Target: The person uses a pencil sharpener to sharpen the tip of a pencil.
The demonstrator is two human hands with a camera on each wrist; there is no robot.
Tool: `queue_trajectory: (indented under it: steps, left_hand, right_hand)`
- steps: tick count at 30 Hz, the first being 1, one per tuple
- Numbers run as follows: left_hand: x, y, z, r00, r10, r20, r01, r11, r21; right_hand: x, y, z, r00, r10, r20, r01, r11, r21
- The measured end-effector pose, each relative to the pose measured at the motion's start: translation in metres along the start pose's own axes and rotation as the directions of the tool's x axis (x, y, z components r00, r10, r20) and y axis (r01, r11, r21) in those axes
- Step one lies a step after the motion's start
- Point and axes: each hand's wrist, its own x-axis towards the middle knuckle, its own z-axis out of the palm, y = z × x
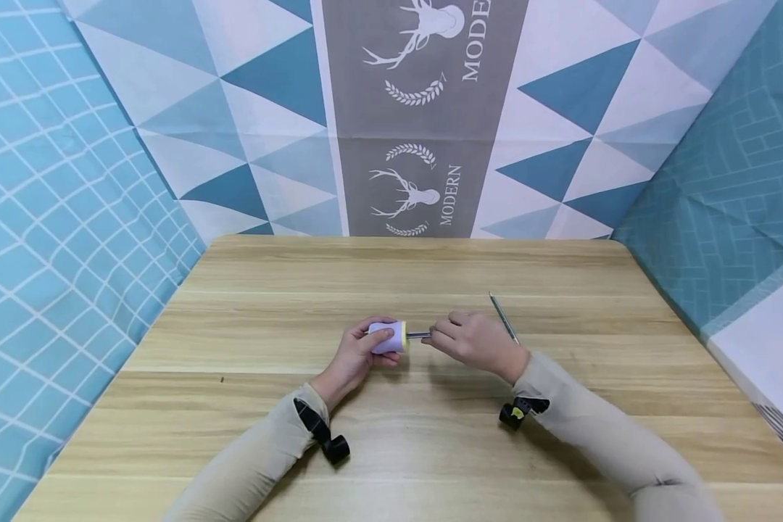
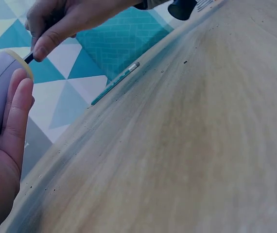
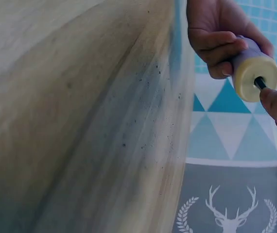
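My left hand [image 1: 357,352] holds a purple pencil sharpener [image 1: 388,338] with a yellow end face, lifted off the table and lying sideways. Its yellow end [image 3: 249,80], with a round hole in the middle, shows in the right wrist view. A dark pencil [image 1: 419,335] runs from that hole to my right hand [image 1: 473,342], whose thumb and fingers pinch it. The pencil's tip is hidden inside the sharpener. In the left wrist view, the sharpener [image 2: 1,92] sits against the left fingers and the right hand [image 2: 68,23] grips the pencil close to the hole.
A second pencil [image 1: 504,317], greenish, lies on the wooden table [image 1: 248,428] just beyond my right hand. Small dark specks [image 3: 124,145] dot the tabletop. Patterned cloths [image 1: 417,87] hang behind the table and at both sides.
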Motion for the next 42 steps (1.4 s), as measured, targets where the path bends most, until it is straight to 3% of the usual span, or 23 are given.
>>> queue_trajectory:
  steps: [4, 6, 7, 9, 12, 18, 20, 21, 23, 25, 26, 27, 29, 30, 32, 34, 36, 38, 39, 41, 42]
  left_hand:
    - [0.0, 0.0, 0.0, 1.0, 0.006, -0.01, -0.006, 1.0, 0.021]
    - [-0.001, 0.0, 0.0, 1.0, 0.004, -0.01, -0.004, 0.999, 0.035]
    - [-0.001, 0.0, 0.001, 1.0, 0.004, -0.009, -0.003, 0.999, 0.042]
    - [-0.002, 0.0, 0.001, 1.0, 0.006, 0.0, -0.006, 0.999, 0.054]
    - [-0.001, 0.0, 0.001, 1.0, 0.012, 0.017, -0.013, 0.998, 0.064]
    - [-0.001, -0.001, 0.001, 0.999, 0.022, 0.037, -0.026, 0.996, 0.086]
    - [-0.001, -0.001, 0.001, 0.999, 0.024, 0.043, -0.028, 0.996, 0.089]
    - [-0.001, -0.001, 0.001, 0.999, 0.026, 0.045, -0.03, 0.995, 0.092]
    - [-0.001, -0.001, 0.001, 0.998, 0.031, 0.046, -0.035, 0.995, 0.093]
    - [-0.002, -0.001, 0.0, 0.998, 0.042, 0.053, -0.047, 0.994, 0.098]
    - [-0.002, -0.001, 0.0, 0.997, 0.046, 0.055, -0.051, 0.994, 0.099]
    - [-0.002, -0.001, 0.0, 0.997, 0.05, 0.057, -0.055, 0.993, 0.102]
    - [-0.002, -0.002, 0.0, 0.997, 0.054, 0.058, -0.06, 0.993, 0.105]
    - [-0.001, -0.002, -0.001, 0.997, 0.056, 0.059, -0.063, 0.992, 0.108]
    - [-0.001, -0.002, 0.0, 0.997, 0.055, 0.059, -0.062, 0.992, 0.113]
    - [0.001, -0.001, 0.0, 0.997, 0.056, 0.059, -0.063, 0.991, 0.116]
    - [0.001, -0.001, -0.001, 0.996, 0.058, 0.061, -0.065, 0.991, 0.115]
    - [0.001, -0.001, -0.001, 0.997, 0.058, 0.057, -0.064, 0.991, 0.115]
    - [0.001, -0.001, -0.001, 0.997, 0.057, 0.056, -0.063, 0.991, 0.114]
    - [0.0, -0.001, -0.001, 0.997, 0.055, 0.053, -0.061, 0.992, 0.113]
    - [0.0, -0.001, 0.0, 0.997, 0.053, 0.053, -0.059, 0.992, 0.113]
  right_hand:
    - [-0.001, 0.001, 0.003, 0.995, 0.075, 0.063, -0.082, 0.988, 0.129]
    - [-0.002, 0.002, 0.002, 0.982, 0.14, 0.123, -0.167, 0.954, 0.248]
    - [-0.002, 0.002, 0.002, 0.971, 0.175, 0.163, -0.22, 0.922, 0.318]
    - [-0.001, 0.003, 0.0, 0.937, 0.236, 0.256, -0.33, 0.836, 0.438]
    - [0.001, 0.006, -0.004, 0.865, 0.298, 0.404, -0.49, 0.676, 0.55]
    - [0.003, 0.016, -0.006, 0.716, 0.302, 0.63, -0.696, 0.379, 0.61]
    - [0.004, 0.019, -0.007, 0.649, 0.277, 0.708, -0.76, 0.266, 0.593]
    - [0.004, 0.02, -0.007, 0.608, 0.26, 0.75, -0.794, 0.197, 0.575]
    - [0.004, 0.022, -0.007, 0.513, 0.221, 0.829, -0.855, 0.052, 0.515]
    - [0.005, 0.022, -0.006, 0.405, 0.165, 0.899, -0.898, -0.11, 0.425]
    - [0.005, 0.022, -0.006, 0.356, 0.14, 0.924, -0.91, -0.173, 0.377]
    - [0.004, 0.022, -0.006, 0.318, 0.12, 0.94, -0.915, -0.222, 0.338]
    - [0.003, 0.021, -0.005, 0.268, 0.092, 0.959, -0.92, -0.272, 0.283]
    - [0.003, 0.02, -0.006, 0.256, 0.088, 0.963, -0.92, -0.285, 0.27]
    - [0.003, 0.02, -0.007, 0.261, 0.109, 0.959, -0.922, -0.267, 0.281]
    - [0.004, 0.021, -0.009, 0.3, 0.149, 0.942, -0.918, -0.225, 0.327]
    - [0.004, 0.022, -0.011, 0.351, 0.198, 0.915, -0.907, -0.17, 0.384]
    - [0.004, 0.022, -0.014, 0.421, 0.247, 0.873, -0.89, -0.072, 0.45]
    - [0.003, 0.022, -0.017, 0.468, 0.267, 0.842, -0.874, 0.003, 0.485]
    - [0.002, 0.02, -0.023, 0.563, 0.295, 0.772, -0.826, 0.191, 0.53]
    - [0.002, 0.019, -0.027, 0.616, 0.301, 0.728, -0.786, 0.299, 0.542]
